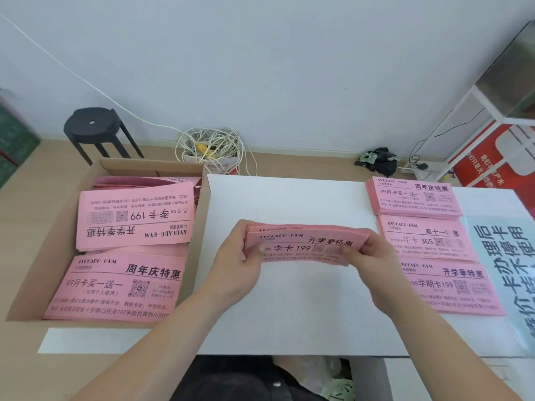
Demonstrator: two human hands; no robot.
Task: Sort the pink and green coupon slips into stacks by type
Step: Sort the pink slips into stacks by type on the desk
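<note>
A thin bundle of pink coupon slips (304, 241) hangs over the middle of the white board (289, 314). My left hand (237, 256) grips its left end and my right hand (367, 256) pinches its right end. On the right of the board lie three sorted pink stacks: a far stack (414, 198), a middle stack (425, 238) and a near stack (451, 287). To the left, a cardboard box (31, 285) holds loose pink slips, with one sheet (133, 218) turned upside down and another (115, 287) in front of it. No green slips are visible.
A pale blue printed sheet (500, 270) lies at the board's right edge. Behind the board are a black stool (92, 125), a tangle of white cable (211, 146), dark rags (379, 160) and a white shelf frame (477, 111) with a red sign.
</note>
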